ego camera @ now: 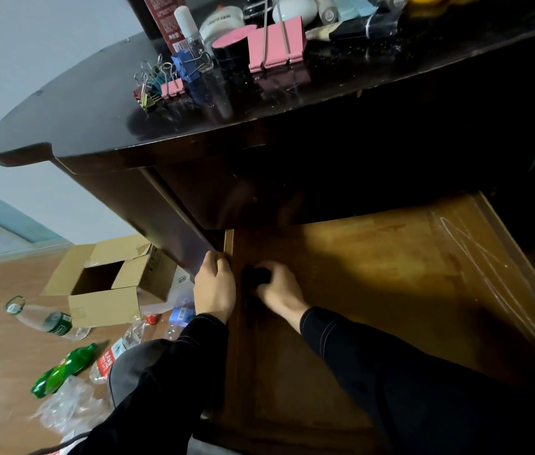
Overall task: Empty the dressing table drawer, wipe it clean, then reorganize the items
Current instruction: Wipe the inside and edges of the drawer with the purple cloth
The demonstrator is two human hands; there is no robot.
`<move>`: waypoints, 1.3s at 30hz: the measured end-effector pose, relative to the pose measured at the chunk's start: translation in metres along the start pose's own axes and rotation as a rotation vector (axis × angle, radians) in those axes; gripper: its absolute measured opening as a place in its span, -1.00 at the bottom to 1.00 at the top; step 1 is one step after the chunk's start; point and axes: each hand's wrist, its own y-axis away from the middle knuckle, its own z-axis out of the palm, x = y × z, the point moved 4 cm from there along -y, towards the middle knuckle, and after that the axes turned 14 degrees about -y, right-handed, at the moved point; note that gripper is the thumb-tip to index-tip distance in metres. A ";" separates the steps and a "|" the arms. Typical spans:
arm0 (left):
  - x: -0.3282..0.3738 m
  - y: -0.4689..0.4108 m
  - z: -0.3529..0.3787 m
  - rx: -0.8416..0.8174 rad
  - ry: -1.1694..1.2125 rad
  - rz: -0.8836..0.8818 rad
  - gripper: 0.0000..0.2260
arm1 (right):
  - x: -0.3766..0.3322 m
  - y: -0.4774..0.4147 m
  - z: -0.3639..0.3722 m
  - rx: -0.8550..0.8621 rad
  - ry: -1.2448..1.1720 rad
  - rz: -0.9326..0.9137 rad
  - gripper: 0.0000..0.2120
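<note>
Drawer: one light-brown wooden drawer [374,274], pulled out beneath the dark glossy dressing table [95,126].
Left hand: the left hand [215,287] has its fingers curled over the drawer's left wall.
Right hand: the right hand [279,290] has its fingers curled round one small dark object [256,275] inside the drawer, just beside that wall; I cannot tell what it is.
Tabletop: one large pink binder clip [276,44], one blue binder clip [187,65], one black jar with a pink lid [230,47].
Floor: one open cardboard box [108,280], one green plastic bottle [62,369].

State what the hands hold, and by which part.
The left hand grips the drawer by its left wall. The right hand holds a small dark thing; which part cannot be told.
</note>
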 end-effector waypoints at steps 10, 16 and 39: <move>0.002 0.001 -0.001 0.002 -0.001 -0.011 -0.85 | 0.012 -0.006 -0.001 -0.051 0.093 0.010 -0.62; 0.004 0.001 -0.001 0.002 -0.004 0.002 -0.84 | -0.005 -0.017 -0.009 -0.019 0.104 -0.078 -0.67; -0.017 0.037 -0.008 -0.084 0.091 -0.010 -0.78 | 0.005 0.011 -0.006 -0.122 0.285 0.011 -0.69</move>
